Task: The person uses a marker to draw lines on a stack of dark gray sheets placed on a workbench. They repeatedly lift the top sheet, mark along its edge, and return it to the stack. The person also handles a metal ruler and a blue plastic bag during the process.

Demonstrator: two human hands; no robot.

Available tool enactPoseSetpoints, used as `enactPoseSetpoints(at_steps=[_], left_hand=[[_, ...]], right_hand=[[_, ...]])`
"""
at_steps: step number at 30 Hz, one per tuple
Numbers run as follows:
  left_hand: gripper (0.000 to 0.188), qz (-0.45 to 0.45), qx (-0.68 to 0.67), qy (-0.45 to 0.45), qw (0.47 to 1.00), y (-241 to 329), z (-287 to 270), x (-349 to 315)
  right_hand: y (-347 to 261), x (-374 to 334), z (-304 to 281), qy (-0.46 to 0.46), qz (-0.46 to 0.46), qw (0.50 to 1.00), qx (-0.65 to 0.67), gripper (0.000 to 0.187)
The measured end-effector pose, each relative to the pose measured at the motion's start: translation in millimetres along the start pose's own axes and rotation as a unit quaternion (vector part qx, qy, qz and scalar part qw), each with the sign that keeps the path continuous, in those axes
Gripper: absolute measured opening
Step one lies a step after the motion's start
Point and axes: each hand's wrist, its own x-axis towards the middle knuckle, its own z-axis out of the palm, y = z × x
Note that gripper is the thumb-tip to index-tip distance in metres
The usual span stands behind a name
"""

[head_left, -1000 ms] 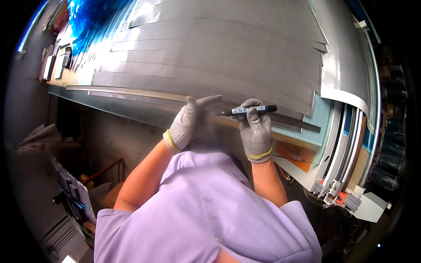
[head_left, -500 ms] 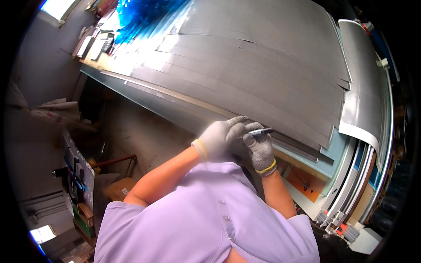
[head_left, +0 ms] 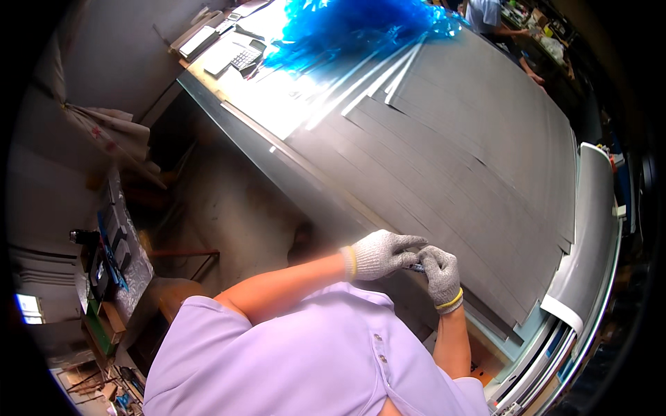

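Note:
Both my hands wear grey knit work gloves and meet in front of my chest at the near edge of the table. The fingers of my right hand (head_left: 441, 277) are closed round a dark marker pen (head_left: 416, 267). Only a short piece of the pen shows between the gloves. My left hand (head_left: 383, 255) pinches at the pen's left end, its index finger reaching over toward the right glove. Just beyond the hands lie overlapping grey sheet strips (head_left: 458, 180), spread across the table.
Crumpled blue plastic film (head_left: 361, 31) lies at the far side, with a calculator (head_left: 246, 57) to its left. A curved grey sheet (head_left: 590, 222) with a white edge bends down at the right. Another person (head_left: 485, 17) is at the far right. A cluttered stand (head_left: 125, 243) is at left.
The view has swung so that more of the far table and another person show. The marker, plainly visible in my right hand before, is now mostly covered by both gloves.

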Motion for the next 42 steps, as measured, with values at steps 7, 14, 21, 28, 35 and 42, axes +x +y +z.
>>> enactPoseSetpoints(at_steps=[7,14,21,28,35,42], left_hand=[[0.045,0.051,0.071,0.040,0.995,-102,-154,-19],[0.034,-0.075,0.109,0.162,0.978,-158,-296,-59],[0.039,-0.129,-0.017,0.398,0.908,-243,-352,-99],[0.043,-0.098,-0.045,0.425,0.899,-257,-430,-126],[0.040,-0.057,-0.082,0.536,0.838,-334,-594,-126],[0.026,-0.189,0.144,0.637,0.733,-439,-864,-186]], right_hand=[[0,135,131,0.031,0.022,0.999,-0.006,0.020],[-13,183,201,0.112,0.073,0.985,-0.108,0.022],[32,185,207,0.059,0.080,0.983,-0.156,0.020],[10,252,275,0.044,0.069,0.991,-0.106,0.020],[-27,368,401,-0.145,0.052,0.940,-0.305,0.037],[-32,455,522,-0.099,0.126,0.880,-0.448,0.045]])
